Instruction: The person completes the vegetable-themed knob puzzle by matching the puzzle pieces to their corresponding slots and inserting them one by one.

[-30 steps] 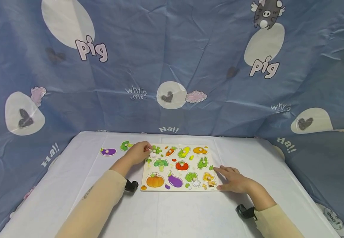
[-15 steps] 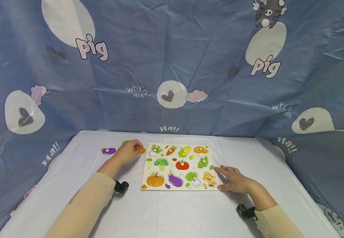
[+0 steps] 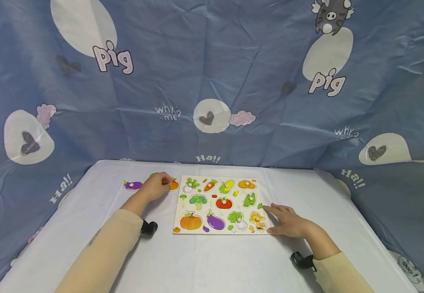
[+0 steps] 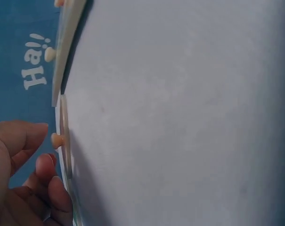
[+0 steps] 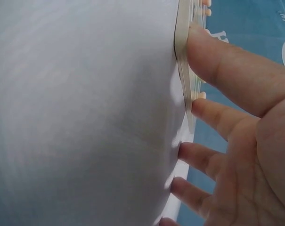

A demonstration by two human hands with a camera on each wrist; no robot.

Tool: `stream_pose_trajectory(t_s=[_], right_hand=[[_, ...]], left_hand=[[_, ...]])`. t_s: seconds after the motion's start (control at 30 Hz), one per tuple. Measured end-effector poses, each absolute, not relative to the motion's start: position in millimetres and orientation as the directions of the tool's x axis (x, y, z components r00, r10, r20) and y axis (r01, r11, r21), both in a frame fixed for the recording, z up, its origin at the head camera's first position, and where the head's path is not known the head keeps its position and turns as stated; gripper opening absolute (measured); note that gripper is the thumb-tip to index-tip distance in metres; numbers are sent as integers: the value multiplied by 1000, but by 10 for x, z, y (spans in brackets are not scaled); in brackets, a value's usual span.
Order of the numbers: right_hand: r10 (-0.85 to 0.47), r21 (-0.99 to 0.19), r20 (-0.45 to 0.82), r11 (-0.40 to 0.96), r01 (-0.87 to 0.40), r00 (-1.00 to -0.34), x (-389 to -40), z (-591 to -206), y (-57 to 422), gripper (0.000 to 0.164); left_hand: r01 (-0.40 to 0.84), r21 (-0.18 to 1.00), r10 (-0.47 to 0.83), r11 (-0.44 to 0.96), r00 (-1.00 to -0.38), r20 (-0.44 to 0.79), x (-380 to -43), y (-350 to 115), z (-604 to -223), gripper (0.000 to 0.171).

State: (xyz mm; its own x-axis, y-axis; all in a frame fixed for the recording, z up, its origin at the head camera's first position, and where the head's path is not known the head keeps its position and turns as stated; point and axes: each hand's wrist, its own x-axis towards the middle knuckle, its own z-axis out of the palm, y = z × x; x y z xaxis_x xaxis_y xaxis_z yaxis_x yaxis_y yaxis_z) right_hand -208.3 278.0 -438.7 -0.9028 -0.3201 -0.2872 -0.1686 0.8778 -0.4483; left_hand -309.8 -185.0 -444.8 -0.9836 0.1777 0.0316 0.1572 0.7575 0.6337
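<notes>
On the white table lies a wooden vegetable knob puzzle board (image 3: 208, 232). Left of it is a loose pumpkin puzzle piece (image 3: 174, 185), and my left hand (image 3: 155, 187) is right beside this piece. In the left wrist view the piece's knob (image 4: 58, 140) sits just beyond the parted thumb and forefinger, with a gap showing. A purple eggplant piece (image 3: 133, 185) lies farther left. Only a green bit of the broccoli piece (image 3: 153, 173) shows behind the left hand. My right hand (image 3: 289, 222) rests with spread fingers at the board's right edge, its thumb (image 5: 210, 54) touching that edge.
Knobbed pieces sit in the board, among them a tomato (image 3: 224, 203), a corn (image 3: 227, 186) and a mushroom (image 3: 257, 219). Broccoli, pumpkin and eggplant pictures on it show no knobs. A blue patterned cloth (image 3: 212, 81) rises behind the table.
The left hand has moved left from the radish at the board's upper left corner to the loose pumpkin piece. The right hand stays in place at the board's edge.
</notes>
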Motion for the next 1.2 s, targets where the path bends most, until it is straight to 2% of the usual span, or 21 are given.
stream_pose_trajectory(t_s=[0.23,1.2], right_hand=[[-311,-446,-292,881,-159,-904,-2083,-4391,2778,87],[-304,-452,-288,879,-151,-908,-2073,-4377,2770,88]], left_hand=[[109,607,139,787,-990,-3,-3156,-1846,-4487,17],[64,569,132,820,-988,-79,-3167,-1764,-4475,11]])
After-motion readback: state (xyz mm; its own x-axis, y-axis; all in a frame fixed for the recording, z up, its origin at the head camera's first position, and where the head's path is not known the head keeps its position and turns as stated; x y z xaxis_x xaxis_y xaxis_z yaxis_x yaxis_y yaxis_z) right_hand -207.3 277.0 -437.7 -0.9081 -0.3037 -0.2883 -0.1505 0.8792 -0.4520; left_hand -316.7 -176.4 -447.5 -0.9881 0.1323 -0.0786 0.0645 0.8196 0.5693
